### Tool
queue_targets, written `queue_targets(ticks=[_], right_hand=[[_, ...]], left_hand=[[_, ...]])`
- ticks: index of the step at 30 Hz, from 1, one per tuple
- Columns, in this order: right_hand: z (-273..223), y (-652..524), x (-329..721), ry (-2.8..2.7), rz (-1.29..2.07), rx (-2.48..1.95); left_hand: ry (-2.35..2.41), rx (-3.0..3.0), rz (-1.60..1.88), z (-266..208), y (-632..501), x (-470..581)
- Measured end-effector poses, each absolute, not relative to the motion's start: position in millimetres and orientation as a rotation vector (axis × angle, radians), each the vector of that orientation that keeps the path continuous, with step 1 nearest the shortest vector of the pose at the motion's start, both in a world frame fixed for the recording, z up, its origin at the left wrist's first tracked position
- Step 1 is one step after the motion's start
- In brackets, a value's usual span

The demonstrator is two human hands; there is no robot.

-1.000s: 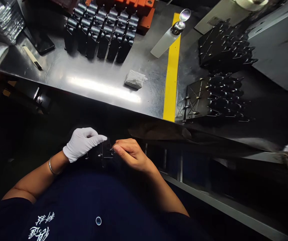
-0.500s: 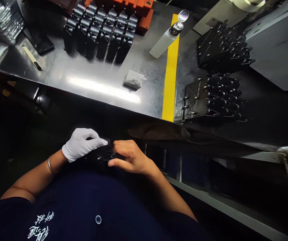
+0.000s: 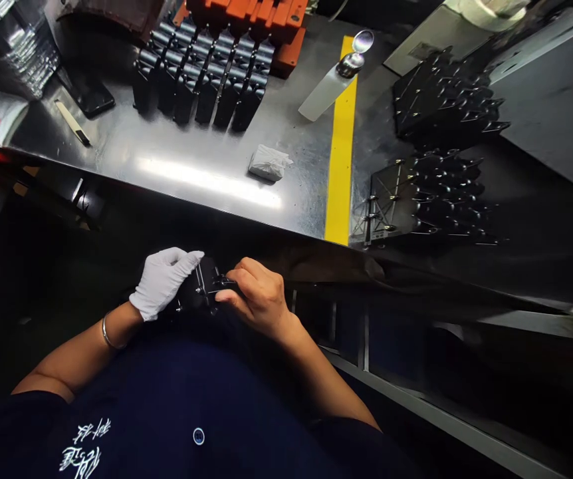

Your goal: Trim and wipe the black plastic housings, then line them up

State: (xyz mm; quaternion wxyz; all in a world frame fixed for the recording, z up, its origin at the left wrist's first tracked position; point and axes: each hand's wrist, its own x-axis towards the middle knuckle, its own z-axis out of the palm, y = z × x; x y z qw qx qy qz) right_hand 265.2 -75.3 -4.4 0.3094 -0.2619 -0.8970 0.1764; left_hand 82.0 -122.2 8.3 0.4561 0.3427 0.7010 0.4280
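Observation:
My left hand (image 3: pixel 165 281), in a white glove, pinches a glossy black plastic part (image 3: pixel 201 285) between thumb and fingers. Thin ribs and small round posts show on the part's face. My bare right hand (image 3: pixel 259 291) grips the other end of it, with the thumb below and the curled fingers above. Both hands are in front of my body, below the table's front edge. The dark background hides much of the part's outline, and the glove covers its left end.
On the metal table (image 3: pixel 117 150) stand rows of black parts (image 3: pixel 207 80) by an orange block (image 3: pixel 286 50). A folded white cloth (image 3: pixel 269 163), a pale bottle (image 3: pixel 329 86), a cutter knife (image 3: pixel 72 123) and yellow tape (image 3: pixel 340 166) lie nearby. More black parts (image 3: pixel 441 193) stand at the right.
Both hands have risen slightly with the black part, which has turned so that more of its ribbed face shows. The table view has shifted a little downward.

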Motion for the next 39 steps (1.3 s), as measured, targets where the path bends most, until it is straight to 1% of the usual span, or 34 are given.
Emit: queue_targets(ticks=[4,6,8,10,12,14,17,20,23,27,30,34,36,39], right_hand=[[-3.9,-75.5,262.9,-2.363,0.521,-0.724],[-1.2,-73.1,264.3,-2.398,0.618,-0.715],[2.2,-69.4,268.3,-2.466,0.827,-0.623],[4.8,-66.1,273.4,-2.49,1.11,-0.476],[5.1,-64.8,277.0,-2.391,1.271,-0.428],[2.6,-65.8,277.3,-2.253,1.191,-0.554],[-4.0,-69.6,271.7,-2.145,0.836,-0.76],[-9.5,-73.0,264.6,-2.161,0.552,-0.818],[-11.5,-74.4,260.7,-2.196,0.416,-0.828],[-12.0,-75.1,258.7,-2.215,0.327,-0.867],[-14.1,-77.5,256.7,-2.199,0.34,-0.893],[-16.4,-81.4,255.4,-2.205,0.468,-0.886],[-14.5,-81.2,257.2,-2.211,0.589,-0.86],[-8.2,-78.5,262.2,-2.207,0.88,-0.722]], left_hand=[[1.74,0.824,1.045,8.2,-122.3,82.6],[1.748,0.831,1.046,7.9,-122.1,83.2],[1.746,0.847,1.038,8.0,-121.1,83.9],[1.729,0.854,1.015,8.4,-118.6,84.4],[1.71,0.83,0.973,8.7,-115.1,83.9],[1.682,0.785,0.915,8.6,-111.4,82.1],[1.634,0.756,0.841,7.1,-108.1,78.4],[1.652,0.782,0.822,4.7,-107.2,75.9],[1.675,0.795,0.821,2.3,-106.8,75.4],[1.688,0.779,0.823,1.1,-106.3,75.8],[1.694,0.772,0.83,2.6,-106.5,76.1],[1.718,0.746,0.844,5.2,-108.2,76.9],[1.722,0.732,0.862,6.1,-109.6,77.8],[1.719,0.734,0.884,7.2,-111.8,79.3]])
